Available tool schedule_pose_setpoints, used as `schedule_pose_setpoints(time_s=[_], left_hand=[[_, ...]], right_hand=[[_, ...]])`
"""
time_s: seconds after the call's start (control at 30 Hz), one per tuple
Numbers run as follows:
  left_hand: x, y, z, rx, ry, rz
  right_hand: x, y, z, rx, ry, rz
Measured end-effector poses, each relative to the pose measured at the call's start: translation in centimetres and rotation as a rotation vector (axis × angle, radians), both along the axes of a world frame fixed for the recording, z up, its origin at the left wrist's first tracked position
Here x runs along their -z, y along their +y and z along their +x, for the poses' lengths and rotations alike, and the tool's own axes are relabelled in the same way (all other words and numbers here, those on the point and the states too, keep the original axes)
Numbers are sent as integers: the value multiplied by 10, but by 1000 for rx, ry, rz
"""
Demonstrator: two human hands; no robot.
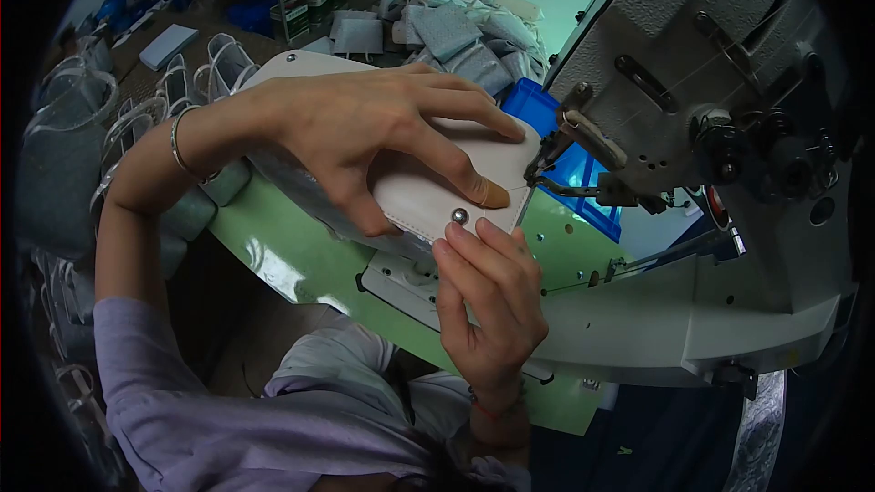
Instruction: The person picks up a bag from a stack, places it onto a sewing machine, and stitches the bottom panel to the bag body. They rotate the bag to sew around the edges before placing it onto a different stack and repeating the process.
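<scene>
The left hand [365, 128] lies spread and pressed flat on a white pouch [415, 199], while the right hand [488, 296] pinches its near edge just beside a snap [460, 215], fingers curled onto it. The pouch sits under both hands, its far edge at the foot [547, 164] of the sewing machine [729, 64]; it looks light, smooth and fairly stiff, best held flat and by the edges. Below the hands is a green desk [273, 246]; beyond them are a blue bin [538, 105] and piled grey bags [456, 36].
</scene>
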State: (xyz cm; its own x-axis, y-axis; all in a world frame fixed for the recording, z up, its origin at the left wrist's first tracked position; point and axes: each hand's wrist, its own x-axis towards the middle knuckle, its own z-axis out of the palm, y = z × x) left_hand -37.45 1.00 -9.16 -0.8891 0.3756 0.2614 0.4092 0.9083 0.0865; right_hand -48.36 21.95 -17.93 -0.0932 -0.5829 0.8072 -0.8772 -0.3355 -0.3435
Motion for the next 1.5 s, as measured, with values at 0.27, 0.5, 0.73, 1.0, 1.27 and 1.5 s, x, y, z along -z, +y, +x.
schedule_pose_setpoints(time_s=[0.27, 0.5, 0.73, 1.0, 1.27, 1.5], left_hand=[[-1, -1, 1, 1, -10, 28], [2, -1, 0, -1, 1, 42], [0, -5, -4, 17, -1, 37], [0, -6, -6, 1, -7, 28], [0, -7, -7, 24, -1, 79], [1, -10, -10, 41, -7, 111]], right_hand=[[-3, 5, -9, -61, -204, -87], [1, 0, -7, 1, -75, -51], [0, 0, -7, -4, -79, -40], [-1, 0, -10, -12, -74, -24], [-3, 0, -16, -47, -84, -45], [-6, -2, -46, -61, -642, -63]])
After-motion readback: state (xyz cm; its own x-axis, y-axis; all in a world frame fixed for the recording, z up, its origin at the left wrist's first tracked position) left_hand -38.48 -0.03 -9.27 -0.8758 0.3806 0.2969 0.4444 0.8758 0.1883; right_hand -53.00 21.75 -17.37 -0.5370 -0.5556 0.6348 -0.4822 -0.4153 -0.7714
